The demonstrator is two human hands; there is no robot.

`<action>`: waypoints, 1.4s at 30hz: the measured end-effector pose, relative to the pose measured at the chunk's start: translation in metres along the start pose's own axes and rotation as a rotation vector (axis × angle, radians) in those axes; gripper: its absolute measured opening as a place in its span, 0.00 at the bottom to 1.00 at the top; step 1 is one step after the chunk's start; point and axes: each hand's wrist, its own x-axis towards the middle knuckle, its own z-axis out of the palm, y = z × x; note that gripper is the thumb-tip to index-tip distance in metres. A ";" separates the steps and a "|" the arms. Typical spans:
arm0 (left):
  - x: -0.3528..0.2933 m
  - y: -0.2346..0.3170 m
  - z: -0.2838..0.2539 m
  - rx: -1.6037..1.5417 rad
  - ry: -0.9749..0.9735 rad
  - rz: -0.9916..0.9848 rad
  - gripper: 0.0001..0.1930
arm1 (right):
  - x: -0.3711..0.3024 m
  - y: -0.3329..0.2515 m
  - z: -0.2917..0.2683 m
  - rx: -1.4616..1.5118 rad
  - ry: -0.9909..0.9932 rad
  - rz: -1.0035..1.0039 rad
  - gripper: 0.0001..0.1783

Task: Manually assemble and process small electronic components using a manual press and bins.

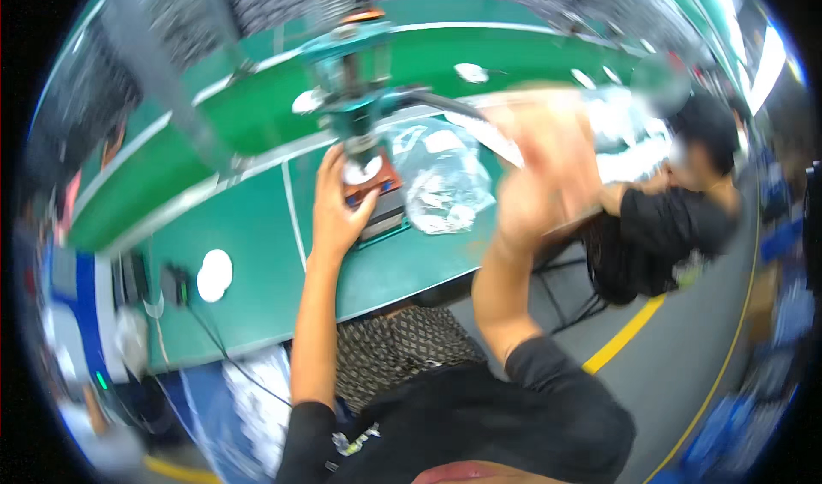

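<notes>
Hand press (353, 116) — long axis upright — lever (443, 102) pointing right.

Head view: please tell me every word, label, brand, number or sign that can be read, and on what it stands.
None can be read with certainty.
Wearer's black shirt: small pale chest print, too blurred to read.
Co-worker's shirt: pale print, too blurred to read.
Press: no lettering I can make out.
Clear bag: none I can make out.
</notes>
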 end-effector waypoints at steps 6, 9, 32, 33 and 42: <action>0.007 -0.003 -0.002 0.030 -0.028 0.045 0.36 | -0.091 -0.028 -0.022 0.433 0.185 0.441 0.22; -0.004 -0.012 -0.014 0.185 0.042 0.096 0.29 | -0.024 -0.011 0.030 0.518 0.320 0.410 0.17; -0.112 0.039 -0.091 0.188 0.048 -0.366 0.14 | -0.166 0.008 -0.143 -0.283 -0.449 0.940 0.41; -0.103 0.024 -0.107 0.420 0.186 -0.240 0.14 | -0.160 0.034 -0.163 -0.384 -0.332 0.929 0.40; -0.113 -0.077 -0.178 1.138 -0.066 -0.461 0.21 | -0.212 0.175 -0.234 -0.681 -0.618 0.986 0.39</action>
